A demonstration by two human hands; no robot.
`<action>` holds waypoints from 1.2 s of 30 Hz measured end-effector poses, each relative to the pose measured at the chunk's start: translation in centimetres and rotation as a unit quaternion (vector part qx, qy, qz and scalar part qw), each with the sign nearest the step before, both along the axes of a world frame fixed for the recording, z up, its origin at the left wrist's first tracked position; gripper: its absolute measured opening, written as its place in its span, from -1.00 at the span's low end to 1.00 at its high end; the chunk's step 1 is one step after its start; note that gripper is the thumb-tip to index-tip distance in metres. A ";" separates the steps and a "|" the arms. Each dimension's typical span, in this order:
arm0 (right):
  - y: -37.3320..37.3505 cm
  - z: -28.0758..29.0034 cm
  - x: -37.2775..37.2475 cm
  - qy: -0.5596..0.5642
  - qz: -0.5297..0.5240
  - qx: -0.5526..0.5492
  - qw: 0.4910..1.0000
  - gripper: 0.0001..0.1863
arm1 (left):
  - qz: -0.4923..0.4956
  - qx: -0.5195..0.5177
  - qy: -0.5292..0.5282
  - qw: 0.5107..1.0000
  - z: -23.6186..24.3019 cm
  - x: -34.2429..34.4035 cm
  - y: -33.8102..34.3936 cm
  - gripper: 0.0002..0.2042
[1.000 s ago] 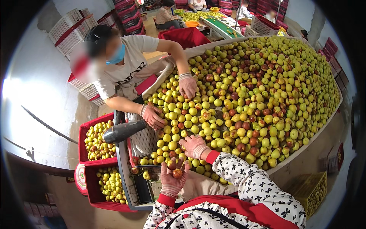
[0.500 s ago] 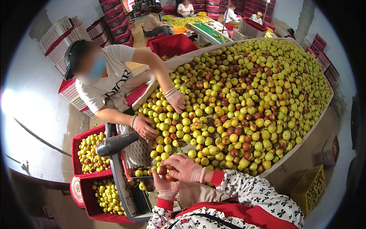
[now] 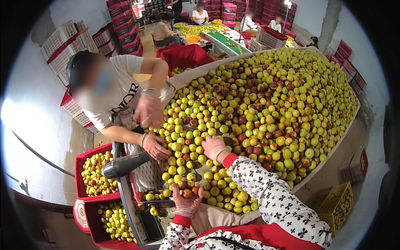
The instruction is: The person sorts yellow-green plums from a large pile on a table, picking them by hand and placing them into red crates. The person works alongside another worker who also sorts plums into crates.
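Reddish-brown jujubes [image 3: 187, 193] rest in my left hand [image 3: 186, 206], its pink-gloved fingers curled up around them near the low front end of the sorting table. My right hand [image 3: 213, 148], gloved the same way, has reached out over the heap of yellow-green and brown jujubes [image 3: 287, 108]. Its fingers are bent together down among the fruit, and what they hold, if anything, is hidden. Across the table, a co-worker's gloved hand [image 3: 155, 147] lies by the fruit, while their other hand [image 3: 148, 109] is blurred above the edge.
A dark chute [image 3: 125, 165] juts from the table's left end. Below it stand two red-lined crates [image 3: 79, 175] of jujubes. A yellow crate [image 3: 336, 208] sits on the floor at right. Farther back are a green sorting belt [image 3: 225, 43], stacked crates [image 3: 125, 27] and seated people.
My right hand has left my left hand and moved away over the heap. My left hand still holds brown jujubes. The co-worker's far hand has pulled back from the fruit toward their body.
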State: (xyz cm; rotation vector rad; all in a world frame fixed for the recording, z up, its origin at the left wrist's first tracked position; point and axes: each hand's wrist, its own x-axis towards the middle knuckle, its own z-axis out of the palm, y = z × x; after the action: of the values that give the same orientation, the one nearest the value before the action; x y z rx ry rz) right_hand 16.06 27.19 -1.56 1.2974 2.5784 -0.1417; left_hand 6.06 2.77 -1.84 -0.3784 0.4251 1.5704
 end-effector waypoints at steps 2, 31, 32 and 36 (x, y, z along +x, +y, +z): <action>-1.6 0.6 -1.3 0.023 -0.013 -0.035 0.999 -0.72 | -0.004 0.007 0.010 1.000 -0.8 -0.4 0.3 -0.49; -3.0 7.2 5.3 0.049 0.032 -0.068 0.996 -0.33 | -0.100 0.072 0.062 0.990 -1.3 -0.8 0.1 -0.44; -5.4 8.3 5.1 0.040 0.084 -0.100 0.991 -0.34 | -0.103 0.090 0.059 0.989 -1.5 -0.9 0.2 -0.44; -11.1 5.0 9.5 0.160 0.180 -0.064 0.969 -0.33 | -0.101 0.098 0.025 0.990 -1.0 -0.6 0.2 -0.45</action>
State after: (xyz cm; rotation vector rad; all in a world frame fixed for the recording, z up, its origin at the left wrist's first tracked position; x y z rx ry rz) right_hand 25.55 16.06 3.42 0.7961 2.9656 -0.4729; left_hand 5.47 3.00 -2.85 -0.1401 0.3328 1.4104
